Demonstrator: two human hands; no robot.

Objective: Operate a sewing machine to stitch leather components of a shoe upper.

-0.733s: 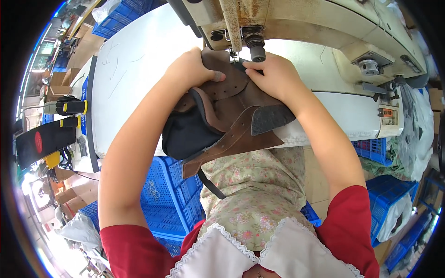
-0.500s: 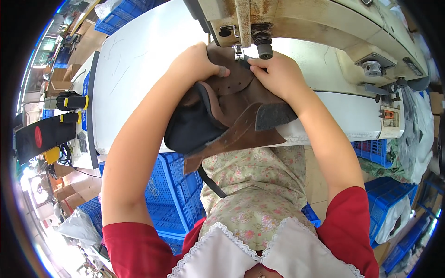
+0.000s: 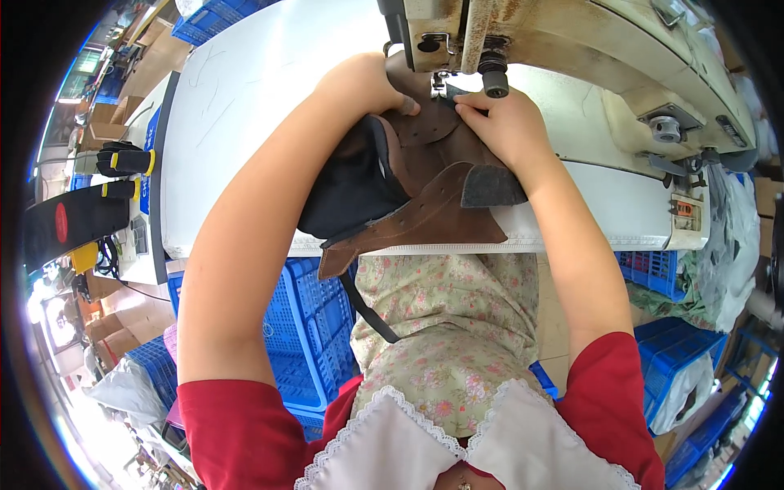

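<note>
A brown leather shoe upper (image 3: 433,200) with a black lining (image 3: 347,175) and punched holes lies under the sewing machine's presser foot (image 3: 439,85). My left hand (image 3: 367,86) grips its left side, the thumb pressed on the leather and the other fingers mostly hidden. Just right of the foot, my right hand (image 3: 510,122) pinches the dark edge of the upper between thumb and forefinger. A grey-black flap (image 3: 492,186) folds over on the right. The near end of the upper hangs over the table's front edge, with a black strap (image 3: 371,314) below.
The sewing machine's pale, rust-stained arm (image 3: 572,49) spans the far right above the white table (image 3: 237,122). Blue crates stand below, one at the left (image 3: 310,327) and one at the right (image 3: 678,351). Clear plastic bags (image 3: 731,237) hang by the table's right end.
The whole view has shifted, so the machine appears farther right. Relative to the presser foot, the upper has slid slightly away from me and left. Both hands keep their hold.
</note>
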